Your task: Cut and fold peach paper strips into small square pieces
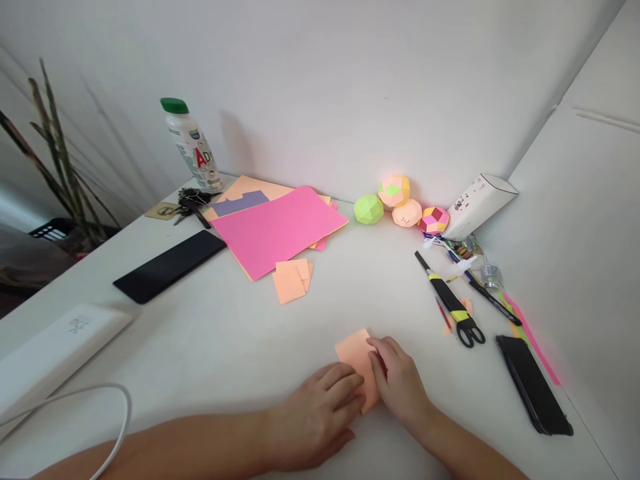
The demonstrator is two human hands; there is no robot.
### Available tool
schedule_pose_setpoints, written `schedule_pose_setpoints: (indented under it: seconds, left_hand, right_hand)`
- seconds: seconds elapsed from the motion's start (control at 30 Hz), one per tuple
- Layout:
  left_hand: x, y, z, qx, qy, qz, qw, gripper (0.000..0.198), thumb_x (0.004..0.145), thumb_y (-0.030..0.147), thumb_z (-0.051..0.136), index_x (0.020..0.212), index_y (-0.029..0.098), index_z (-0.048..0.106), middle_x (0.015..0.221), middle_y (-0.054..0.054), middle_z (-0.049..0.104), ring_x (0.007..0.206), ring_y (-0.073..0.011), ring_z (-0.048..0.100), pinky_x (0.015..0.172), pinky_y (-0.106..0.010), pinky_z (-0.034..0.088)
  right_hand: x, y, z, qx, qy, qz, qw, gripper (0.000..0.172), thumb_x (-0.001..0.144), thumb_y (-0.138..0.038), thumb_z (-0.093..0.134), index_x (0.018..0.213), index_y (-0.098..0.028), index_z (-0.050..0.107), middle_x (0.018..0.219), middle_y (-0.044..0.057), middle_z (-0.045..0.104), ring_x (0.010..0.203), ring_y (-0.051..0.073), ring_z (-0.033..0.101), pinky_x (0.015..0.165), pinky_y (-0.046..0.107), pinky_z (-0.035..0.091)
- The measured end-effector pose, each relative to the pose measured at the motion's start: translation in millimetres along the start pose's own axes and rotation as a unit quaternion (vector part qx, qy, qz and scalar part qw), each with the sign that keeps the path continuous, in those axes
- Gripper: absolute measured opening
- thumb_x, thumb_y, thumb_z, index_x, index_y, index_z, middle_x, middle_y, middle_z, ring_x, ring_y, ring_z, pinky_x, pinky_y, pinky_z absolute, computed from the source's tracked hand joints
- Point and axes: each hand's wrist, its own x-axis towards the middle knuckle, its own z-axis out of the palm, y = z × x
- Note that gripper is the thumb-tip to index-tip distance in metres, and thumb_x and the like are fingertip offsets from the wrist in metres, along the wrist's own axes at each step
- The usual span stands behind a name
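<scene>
A peach paper piece [356, 350] lies flat on the white table near its front. My left hand [320, 413] rests over its left side, fingers bent and pressing it down. At the paper's right edge, my right hand [397, 377] has thumb and forefinger closed on the border. Part of the paper is covered by both hands, so I cannot tell whether it is folded there. Farther off, a few smaller peach paper squares [289, 283] overlap one another.
Pink sheets [280, 230] lie at the back, beside a white bottle [194, 147]. Folded paper balls [369, 209] stand by the wall. To the right are scissors [467, 330], a pen [495, 303] and a black case [533, 383]. A black slab [170, 267] and white box [65, 353] occupy the left.
</scene>
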Motion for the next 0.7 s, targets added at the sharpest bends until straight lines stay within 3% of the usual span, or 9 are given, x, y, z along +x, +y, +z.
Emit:
schedule_pose_setpoints:
  seconds: [0.1,0.17,0.37,0.7]
  left_hand:
    - [-3.0,0.9,5.1,0.036,-0.048,-0.013,0.998,0.06,0.09,0.044,0.052,0.135,0.006,0.044,0.137,-0.021,0.049,0.131,-0.0361,0.037,0.107,-0.051,0.036]
    - [-3.8,1.8,6.2,0.042,-0.078,-0.03,0.996,0.066,0.091,0.05,0.048,0.139,0.005,0.041,0.141,-0.023,0.045,0.135,-0.0368,0.033,0.108,-0.051,0.036]
    - [-3.7,1.9,5.4,0.042,-0.075,-0.049,0.995,0.064,0.09,0.051,0.05,0.137,0.007,0.044,0.144,-0.022,0.042,0.135,-0.0376,0.034,0.109,-0.053,0.034]
    - [3.0,1.0,-1.5,0.038,-0.081,-0.048,0.995,0.06,0.088,0.052,0.052,0.129,0.008,0.054,0.132,-0.019,0.056,0.127,-0.0359,0.043,0.113,-0.056,0.023]
  right_hand:
    - [1.4,-0.8,0.2,-0.026,-0.002,-0.013,1.0,0.027,0.094,-0.016,0.036,0.104,-0.017,0.061,0.082,0.006,0.064,0.068,0.017,0.063,0.062,0.03,0.054]
    - [2.3,-0.9,0.6,-0.04,-0.004,-0.017,0.999,0.027,0.095,-0.016,0.036,0.103,-0.017,0.062,0.081,0.006,0.063,0.067,0.016,0.063,0.061,0.028,0.054]
    - [3.2,-0.6,1.7,-0.065,-0.007,-0.026,0.998,0.029,0.096,-0.017,0.036,0.105,-0.017,0.063,0.08,0.005,0.063,0.06,0.014,0.061,0.054,0.026,0.051]
    - [4.4,-3.6,-0.5,-0.079,-0.02,-0.043,0.996,0.03,0.097,-0.017,0.035,0.108,-0.015,0.063,0.081,0.007,0.063,0.061,0.014,0.062,0.054,0.025,0.052]
